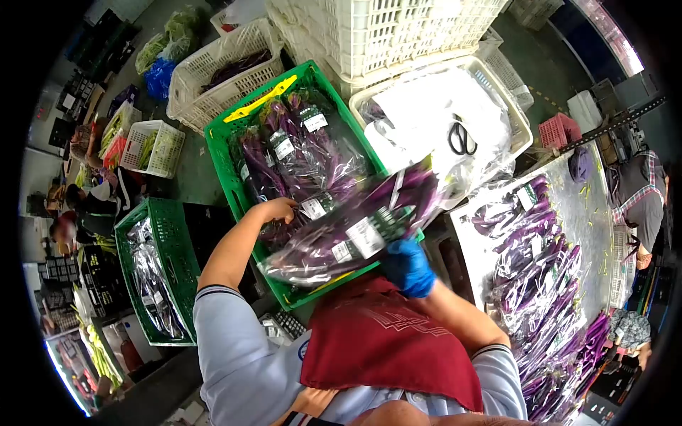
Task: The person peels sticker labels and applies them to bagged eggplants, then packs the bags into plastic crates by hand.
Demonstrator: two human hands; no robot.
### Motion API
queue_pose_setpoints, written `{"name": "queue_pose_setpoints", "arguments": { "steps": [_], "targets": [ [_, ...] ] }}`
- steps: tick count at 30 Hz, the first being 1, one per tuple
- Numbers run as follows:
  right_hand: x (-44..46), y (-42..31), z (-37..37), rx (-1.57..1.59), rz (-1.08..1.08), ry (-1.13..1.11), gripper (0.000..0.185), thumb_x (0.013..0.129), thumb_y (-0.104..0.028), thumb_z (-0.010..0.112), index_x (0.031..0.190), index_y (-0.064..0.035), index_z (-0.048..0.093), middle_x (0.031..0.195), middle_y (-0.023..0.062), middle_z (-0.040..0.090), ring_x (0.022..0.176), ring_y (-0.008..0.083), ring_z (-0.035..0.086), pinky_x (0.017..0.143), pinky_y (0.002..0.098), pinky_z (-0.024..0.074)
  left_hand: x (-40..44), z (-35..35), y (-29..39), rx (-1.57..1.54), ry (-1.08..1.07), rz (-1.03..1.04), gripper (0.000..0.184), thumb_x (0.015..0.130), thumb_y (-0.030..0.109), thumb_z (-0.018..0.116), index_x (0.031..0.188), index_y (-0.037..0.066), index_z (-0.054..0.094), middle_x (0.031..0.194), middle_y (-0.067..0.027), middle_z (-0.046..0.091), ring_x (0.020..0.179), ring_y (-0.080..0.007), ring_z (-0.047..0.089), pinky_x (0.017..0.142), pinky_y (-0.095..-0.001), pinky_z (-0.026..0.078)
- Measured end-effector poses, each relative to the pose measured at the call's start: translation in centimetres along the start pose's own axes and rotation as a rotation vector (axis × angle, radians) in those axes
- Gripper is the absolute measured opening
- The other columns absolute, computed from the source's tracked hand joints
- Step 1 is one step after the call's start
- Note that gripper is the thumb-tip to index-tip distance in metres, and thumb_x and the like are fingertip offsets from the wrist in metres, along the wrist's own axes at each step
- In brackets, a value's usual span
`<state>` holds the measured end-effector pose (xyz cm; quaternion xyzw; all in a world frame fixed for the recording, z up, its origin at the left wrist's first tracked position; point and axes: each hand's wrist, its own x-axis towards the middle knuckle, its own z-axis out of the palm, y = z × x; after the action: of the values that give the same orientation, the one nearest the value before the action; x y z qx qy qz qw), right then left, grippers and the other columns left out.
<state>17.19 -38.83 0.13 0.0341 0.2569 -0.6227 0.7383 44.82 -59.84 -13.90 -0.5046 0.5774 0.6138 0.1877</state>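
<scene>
Blue-gloved right hand (408,268): clenched on a clear bag of long purple vegetables (323,245), centre of the frame, tilted over the crate's near end.
Bare left hand (275,211): fingers bent over packed purple bundles (307,153); whether gripping, cannot tell.
Green plastic crate (226,170): upper centre, yellow handles, bundles inside.
Labels: white stickers (365,238), dark green printing; wording too small to read.

Black-handled scissors (462,133) lie on white plastic sheeting (426,117), toward the right edge of a cream rectangular crate (523,119).
</scene>
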Motion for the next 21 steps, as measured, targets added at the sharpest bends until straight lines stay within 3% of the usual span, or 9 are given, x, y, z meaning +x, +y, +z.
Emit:
{"name": "queue_pose_setpoints", "arguments": {
  "steps": [3, 6, 7, 10, 12, 15, 17, 19, 21],
  "targets": [
    [3.0, 7.1, -8.9, -0.233, 0.179, 0.144, 0.031, 0.065, 0.006, 0.049, 0.094, -0.0034, 0.054, 0.082, 0.0071, 0.06, 0.071, 0.0198, 0.056, 0.065, 0.0285, 0.0464, 0.7, 0.0, 0.1, 0.026, 0.006, 0.029, 0.058, 0.05, -0.001, 0.053, 0.108, 0.001, 0.054, 0.077, -0.0067, 0.055, 0.068, -0.0177, 0.051, 0.054, -0.0286, 0.039],
    [4.9, 8.0, -8.3, -0.135, 0.386, 0.437, 0.012, 0.073, 0.0, 0.052, 0.084, -0.0036, 0.055, 0.076, 0.0078, 0.059, 0.066, 0.0213, 0.056, 0.063, 0.0314, 0.0461, 0.3, 1.3, 0.1, 0.133, 0.018, 0.218, 0.054, 0.051, 0.0, 0.053, 0.105, -0.001, 0.052, 0.078, -0.0115, 0.058, 0.069, -0.023, 0.055, 0.059, -0.0307, 0.043],
    [5.5, 7.6, -10.1, -0.301, 0.462, 0.4, 0.019, 0.077, 0.0, 0.047, 0.094, 0.0047, 0.053, 0.09, 0.015, 0.059, 0.082, 0.0276, 0.057, 0.074, 0.0369, 0.0469, 0.2, 2.5, -0.5, 0.269, 0.217, 0.278, 0.052, 0.056, 0.004, 0.054, 0.108, 0.0, 0.049, 0.084, -0.0139, 0.058, 0.075, -0.0267, 0.055, 0.064, -0.0335, 0.044],
    [5.7, 8.2, -11.3, -0.26, 0.351, 0.411, 0.019, 0.077, 0.001, 0.046, 0.094, 0.0044, 0.053, 0.091, 0.015, 0.059, 0.082, 0.027, 0.057, 0.075, 0.0364, 0.0468, -5.5, 7.8, 2.9, 0.658, 0.937, 0.577, 0.047, 0.07, 0.018, 0.053, 0.115, 0.007, 0.046, 0.11, -0.0188, 0.05, 0.098, -0.0357, 0.05, 0.082, -0.042, 0.04],
    [5.5, 7.9, -9.3, -0.223, 0.246, 0.383, 0.019, 0.075, 0.004, 0.047, 0.093, 0.0036, 0.054, 0.087, 0.0141, 0.059, 0.079, 0.0262, 0.057, 0.071, 0.0346, 0.0469, -9.3, 11.3, 3.8, 0.618, 0.647, 0.574, 0.055, 0.071, 0.018, 0.057, 0.123, 0.01, 0.04, 0.131, -0.0187, 0.032, 0.117, -0.0356, 0.035, 0.094, -0.046, 0.031],
    [4.7, 7.5, -8.7, -0.274, 0.184, 0.35, 0.02, 0.073, 0.006, 0.049, 0.092, 0.0024, 0.055, 0.083, 0.0137, 0.059, 0.076, 0.0252, 0.058, 0.066, 0.0324, 0.0469, -11.5, 14.3, 2.5, 0.831, 0.447, 0.564, 0.064, 0.074, 0.027, 0.057, 0.131, 0.018, 0.029, 0.138, -0.0132, 0.02, 0.123, -0.036, 0.024, 0.095, -0.0514, 0.027],
    [3.6, 5.7, -8.9, -1.354, -0.096, -0.329, 0.018, 0.076, 0.003, 0.048, 0.093, 0.0031, 0.054, 0.083, 0.014, 0.059, 0.072, 0.0246, 0.058, 0.062, 0.0311, 0.0474, -9.6, 14.8, 0.6, 1.01, 0.384, 0.525, 0.068, 0.075, 0.034, 0.057, 0.133, 0.022, 0.025, 0.14, -0.0093, 0.015, 0.125, -0.0353, 0.022, 0.094, -0.0541, 0.027],
    [6.8, 9.2, -16.6, -0.181, 0.525, 0.257, 0.016, 0.079, -0.001, 0.048, 0.093, 0.0028, 0.054, 0.081, 0.0127, 0.059, 0.068, 0.0249, 0.058, 0.059, 0.03, 0.0481, -7.6, 15.3, -0.1, 1.033, 0.477, 0.579, 0.066, 0.075, 0.034, 0.057, 0.132, 0.023, 0.027, 0.14, -0.0059, 0.016, 0.125, -0.0358, 0.021, 0.095, -0.0534, 0.025],
    [3.6, 4.7, -5.8, -0.433, 0.543, 0.218, 0.017, 0.081, -0.003, 0.046, 0.095, 0.0024, 0.053, 0.081, 0.0122, 0.059, 0.07, 0.0257, 0.059, 0.063, 0.0309, 0.0487, -7.2, 15.8, -0.3, 1.01, 0.494, 0.628, 0.066, 0.074, 0.034, 0.058, 0.132, 0.022, 0.028, 0.14, -0.0063, 0.017, 0.124, -0.0361, 0.022, 0.096, -0.0533, 0.025]
  ]
}}
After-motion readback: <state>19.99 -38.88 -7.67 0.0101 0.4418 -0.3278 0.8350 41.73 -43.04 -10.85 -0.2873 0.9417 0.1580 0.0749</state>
